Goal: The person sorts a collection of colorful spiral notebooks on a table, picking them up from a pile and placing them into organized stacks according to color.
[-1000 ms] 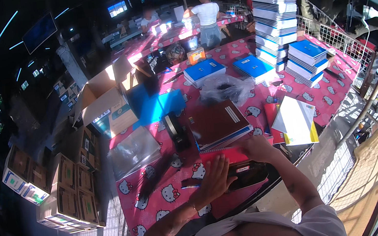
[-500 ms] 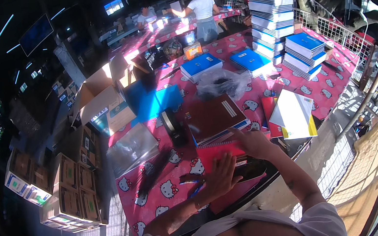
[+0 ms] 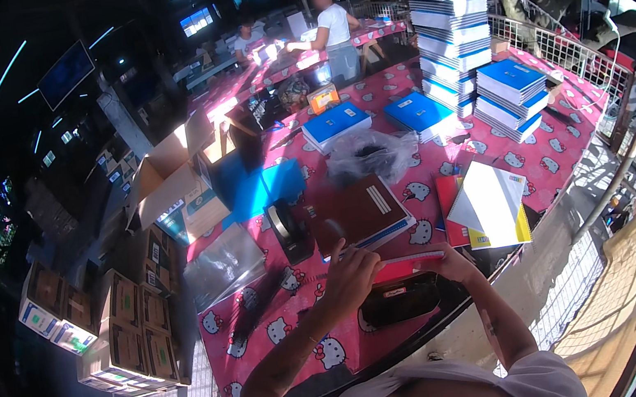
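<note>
Pink patterned tablecloth (image 3: 224,311) spreads before you, with 1 tall stack of blue notebooks (image 3: 453,44) at its far right. Nearer, a brown notebook (image 3: 358,213) tops a pile. Between that and the dark case (image 3: 401,303) sits your red notebook (image 3: 408,268). Your right hand (image 3: 453,263) clamps its right end; your left hand (image 3: 352,274) bunches at its left end, whether gripping cannot be told.
</note>
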A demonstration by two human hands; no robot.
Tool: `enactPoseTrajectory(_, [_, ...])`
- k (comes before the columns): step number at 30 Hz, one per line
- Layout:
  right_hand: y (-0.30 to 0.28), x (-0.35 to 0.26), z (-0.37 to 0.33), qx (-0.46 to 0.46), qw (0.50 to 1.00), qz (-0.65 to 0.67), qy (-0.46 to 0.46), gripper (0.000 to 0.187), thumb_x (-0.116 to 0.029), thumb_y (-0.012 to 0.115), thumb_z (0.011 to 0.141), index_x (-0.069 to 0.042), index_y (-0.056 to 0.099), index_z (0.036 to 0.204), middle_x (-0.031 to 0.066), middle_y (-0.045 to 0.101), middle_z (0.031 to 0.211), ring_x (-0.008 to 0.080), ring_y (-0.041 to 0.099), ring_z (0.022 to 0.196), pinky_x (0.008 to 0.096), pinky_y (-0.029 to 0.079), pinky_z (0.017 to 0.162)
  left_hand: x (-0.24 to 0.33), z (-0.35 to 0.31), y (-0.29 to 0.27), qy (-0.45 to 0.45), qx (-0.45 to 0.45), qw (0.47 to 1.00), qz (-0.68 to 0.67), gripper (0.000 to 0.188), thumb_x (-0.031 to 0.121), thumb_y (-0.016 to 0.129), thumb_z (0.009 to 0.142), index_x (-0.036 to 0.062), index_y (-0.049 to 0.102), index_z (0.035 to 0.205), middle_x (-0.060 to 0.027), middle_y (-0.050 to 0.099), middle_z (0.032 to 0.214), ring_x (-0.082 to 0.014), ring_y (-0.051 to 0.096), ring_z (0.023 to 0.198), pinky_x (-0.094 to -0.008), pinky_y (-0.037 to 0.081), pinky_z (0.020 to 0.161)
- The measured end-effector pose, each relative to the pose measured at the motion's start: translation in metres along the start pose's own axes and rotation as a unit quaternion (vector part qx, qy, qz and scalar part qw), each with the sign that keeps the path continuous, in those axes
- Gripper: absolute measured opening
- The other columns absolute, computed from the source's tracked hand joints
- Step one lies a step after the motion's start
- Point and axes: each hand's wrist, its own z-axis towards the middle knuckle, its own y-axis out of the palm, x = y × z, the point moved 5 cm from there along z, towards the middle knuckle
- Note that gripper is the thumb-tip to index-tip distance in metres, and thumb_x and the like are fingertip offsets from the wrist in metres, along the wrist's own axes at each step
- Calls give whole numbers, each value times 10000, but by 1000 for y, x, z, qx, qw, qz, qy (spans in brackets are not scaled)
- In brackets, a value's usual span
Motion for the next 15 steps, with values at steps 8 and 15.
enactPoseTrajectory(8, [3,-7,2,-36,998,13,-47,339,-70,696,917,-25,666,1252,86,721,1098,102,612,994,300,511,897,24,-5,18,-126,166,968,142,659,476,528,971,-66,487,1343,-262,460,1437,-396,384,1396,-623,231,1139])
enactPoseTrajectory(15, [-5,-8,12,-29,995,-41,-91,330,-90,672,937,-24,661,1261,64,729,1024,86,604,917,278,509,826,-29,-13,22,-72,-7,997,-32,417,323,685,909,29,572,1183,-174,546,1336,-345,476,1328,-571,266,1144])
